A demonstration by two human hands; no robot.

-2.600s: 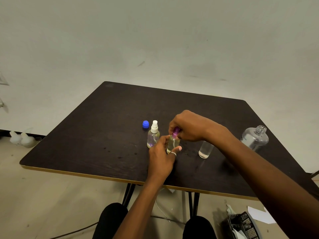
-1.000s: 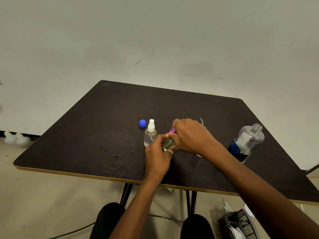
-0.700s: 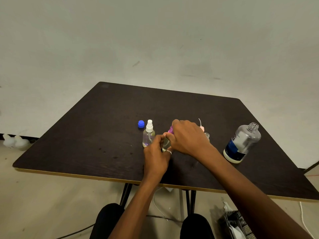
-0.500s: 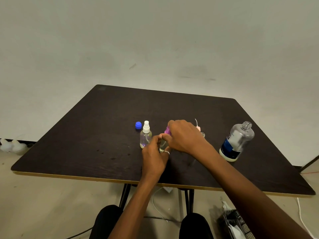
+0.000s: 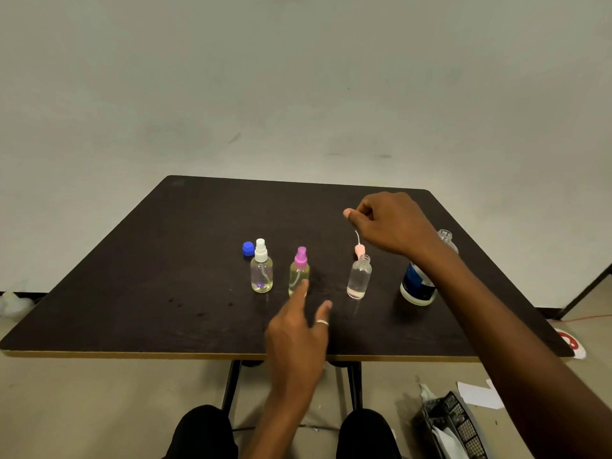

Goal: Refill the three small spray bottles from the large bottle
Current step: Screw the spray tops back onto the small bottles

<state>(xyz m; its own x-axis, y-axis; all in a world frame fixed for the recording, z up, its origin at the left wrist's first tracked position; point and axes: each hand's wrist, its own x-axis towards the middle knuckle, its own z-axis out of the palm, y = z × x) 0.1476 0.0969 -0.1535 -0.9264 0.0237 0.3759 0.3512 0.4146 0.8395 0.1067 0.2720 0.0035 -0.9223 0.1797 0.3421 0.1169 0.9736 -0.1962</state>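
Bench (image 5: pixel 132 293): dark top, pale edge strip along the near side.

Row of three small bottles, upright, mid-bench, running left to right parallel to the near edge:
- white-capped spray bottle (image 5: pixel 261 274), sprayer fitted, pale yellowish liquid inside.
- purple-capped spray bottle (image 5: pixel 299 270), sprayer fitted, yellowish liquid inside; just right of the white-capped one, not touching it.
- uncapped small bottle (image 5: pixel 359 278), neck open, clear; fill level cannot be read.

Pink sprayer head (image 5: pixel 359 250) sits just behind the uncapped small bottle, on the far-edge side, its thin dip tube pointing away towards the far edge. Blue cap (image 5: pixel 248 248) lies loose just behind and left of the white-capped spray bottle.

Large bottle (image 5: pixel 418 288): upright towards the right edge of the bench, blue label, neck open, partly hidden by the right forearm.

Left hand (image 5: pixel 298 336): released, fingers extended, ring on one finger. Index fingertip lies at the base of the purple-capped spray bottle on the near side; contact cannot be confirmed. It grasps nothing.

Right hand (image 5: pixel 392 226): raised over the bench behind the uncapped small bottle and above the pink sprayer head, fingers loosely curled downward. Nothing visible in its grasp; it is apart from the sprayer head.

Floor, near right: black mesh basket (image 5: pixel 458 425) with paper in it, a white sheet (image 5: pixel 478 394) beside it.
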